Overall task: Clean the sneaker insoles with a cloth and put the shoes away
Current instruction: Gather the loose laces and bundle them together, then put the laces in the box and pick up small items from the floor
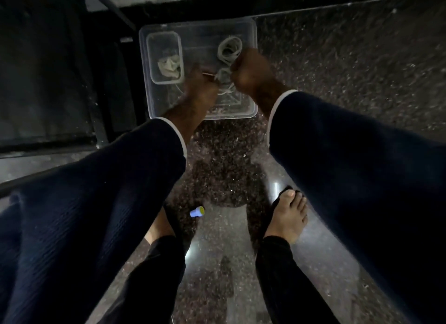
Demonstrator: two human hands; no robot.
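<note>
Both hands grip pale laces over a clear plastic box on a speckled stone floor.

Clenched into a fist, the right hand [251, 70] holds a bundle of white laces [223, 73], while the left hand [201, 82] pinches the same bundle from the other side; more laces [229, 48] lie coiled just beyond, inside the clear plastic box [251, 29]. A smaller clear tub [164, 37] sits in the box's left part with a crumpled pale cloth [169, 66] in it. Dark sleeves with white cuffs reach down from both sides. Nearer the camera, two sandalled feet stand apart, a small blue cap [196, 212] lying beside the left one. Neither sneakers nor insoles can be made out in the dim light.
</note>
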